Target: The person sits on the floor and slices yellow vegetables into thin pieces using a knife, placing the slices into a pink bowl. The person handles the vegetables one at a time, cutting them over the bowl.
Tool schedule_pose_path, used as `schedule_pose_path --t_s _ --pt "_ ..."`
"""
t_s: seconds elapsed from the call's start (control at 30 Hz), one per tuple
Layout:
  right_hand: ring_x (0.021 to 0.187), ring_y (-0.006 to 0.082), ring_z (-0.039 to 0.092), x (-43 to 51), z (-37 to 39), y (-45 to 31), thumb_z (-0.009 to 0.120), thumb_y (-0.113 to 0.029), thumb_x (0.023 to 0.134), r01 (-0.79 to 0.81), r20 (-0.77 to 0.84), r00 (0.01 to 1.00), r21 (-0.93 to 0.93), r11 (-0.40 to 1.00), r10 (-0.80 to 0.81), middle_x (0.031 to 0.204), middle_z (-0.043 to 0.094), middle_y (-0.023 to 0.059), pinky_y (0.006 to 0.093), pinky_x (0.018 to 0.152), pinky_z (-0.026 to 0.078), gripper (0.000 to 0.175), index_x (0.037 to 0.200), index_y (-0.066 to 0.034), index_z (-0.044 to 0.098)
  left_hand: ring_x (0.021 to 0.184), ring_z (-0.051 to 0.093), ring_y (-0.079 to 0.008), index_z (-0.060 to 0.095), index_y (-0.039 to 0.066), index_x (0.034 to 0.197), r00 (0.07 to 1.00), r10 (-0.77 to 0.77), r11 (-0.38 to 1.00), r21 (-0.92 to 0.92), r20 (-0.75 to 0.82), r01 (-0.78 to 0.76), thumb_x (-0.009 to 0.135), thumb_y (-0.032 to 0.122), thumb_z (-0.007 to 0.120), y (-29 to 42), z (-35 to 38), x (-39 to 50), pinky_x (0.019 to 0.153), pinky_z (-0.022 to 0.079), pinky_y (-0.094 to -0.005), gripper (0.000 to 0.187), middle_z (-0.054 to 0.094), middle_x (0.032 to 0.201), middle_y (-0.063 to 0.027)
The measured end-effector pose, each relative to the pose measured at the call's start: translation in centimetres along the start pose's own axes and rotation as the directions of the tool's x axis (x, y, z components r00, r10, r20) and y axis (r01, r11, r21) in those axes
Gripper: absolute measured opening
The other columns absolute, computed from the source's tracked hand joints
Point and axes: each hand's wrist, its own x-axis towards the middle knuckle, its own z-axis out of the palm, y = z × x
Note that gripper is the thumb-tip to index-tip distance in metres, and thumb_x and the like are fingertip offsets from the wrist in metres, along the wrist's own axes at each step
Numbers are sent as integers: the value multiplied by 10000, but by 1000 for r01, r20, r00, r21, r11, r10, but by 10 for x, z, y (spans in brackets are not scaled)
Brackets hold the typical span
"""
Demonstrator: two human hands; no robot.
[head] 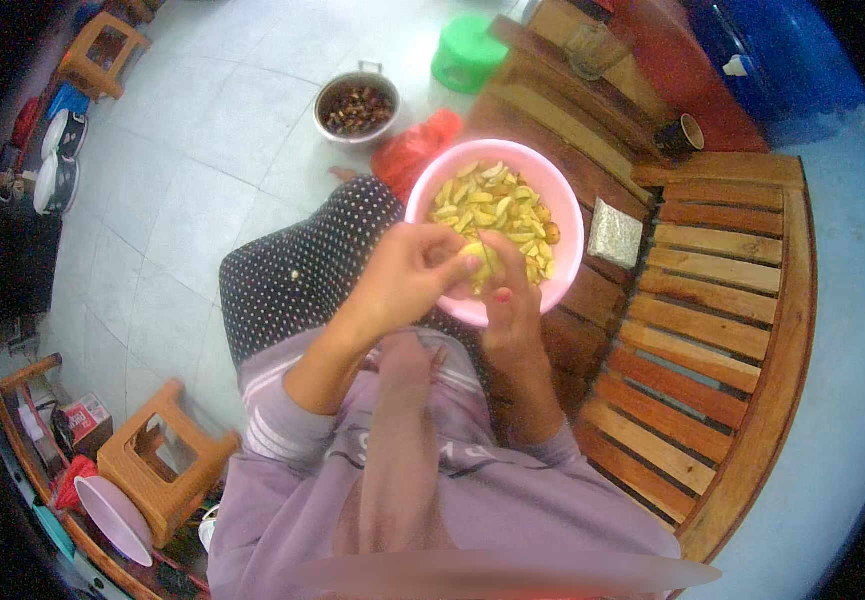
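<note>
Over the near rim of a pink plastic bowl [569, 259], my left hand [410, 274] and my right hand [513, 289] meet around a yellow fruit piece [482, 259]. My left thumb and fingertips pinch it from the left, and my right fingers press against its other side. A thin dark line runs along the piece; whether it is a blade edge cannot be told. Many yellow-green cut fruit pieces [486, 206] lie in the bowl, with a few browner ones at its right side. The bowl rests beside my lap on a wooden bench [579, 315].
A metal pot [320, 124] of dark brown pieces and a red plastic bag [417, 146] lie beyond my knee, near a green stool [470, 52]. A white packet [615, 234] is on the bench. A dark cup [684, 136] stands by the armrest. An orange stool [159, 457] is at left.
</note>
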Motion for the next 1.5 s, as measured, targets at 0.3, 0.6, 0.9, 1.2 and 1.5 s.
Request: schedule_pose_path --t_s 0.3,0.6,0.9,1.2,1.5 --pt "916 341 643 -9 16 22 401 -353 982 -62 -101 993 -21 998 60 943 625 179 424 729 505 367 1166 -46 481 612 614 -110 664 -22 773 999 13 994 104 50 -19 869 147 639 -16 12 0 555 499 -267 196 658 666 -69" --pt "694 175 579 -7 6 38 295 -611 969 -466 52 723 773 431 689 812 588 49 321 550 470 569 1008 -104 549 716 619 -99 681 -15 904 957 -59 972 -203 283 120 887 195 650 -35 19 6 642 507 -264 213 672 788 -50" --pt "389 53 294 -4 -8 35 240 -610 976 -398 -119 852 487 778 510 584 397 -39 203 348 217 626 1280 -104 449 842 624 -126 658 -15 1041 996 -43 967 -253 -82 21 811 82 643 -22 2 13 734 508 -268 251 682 942 -75" --pt "576 24 318 -11 14 9 331 -571 976 -193 -117 961 360 913 250 748 415 -65 165 493 213 634 1380 -86 388 799 622 -119 614 -30 1023 980 -195 810 -571 -47 134 807 70 683 -25 15 10 739 489 -234 248 669 884 -78" --pt "879 143 368 -4 17 9 308 -432 1011 -20 -118 992 175 984 41 1217 535 118 252 734 320 587 1422 -13 332 768 618 -110 631 -37 974 981 -134 874 -483 -139 51 810 81 708 -17 18 1 688 491 -235 216 676 862 -73"
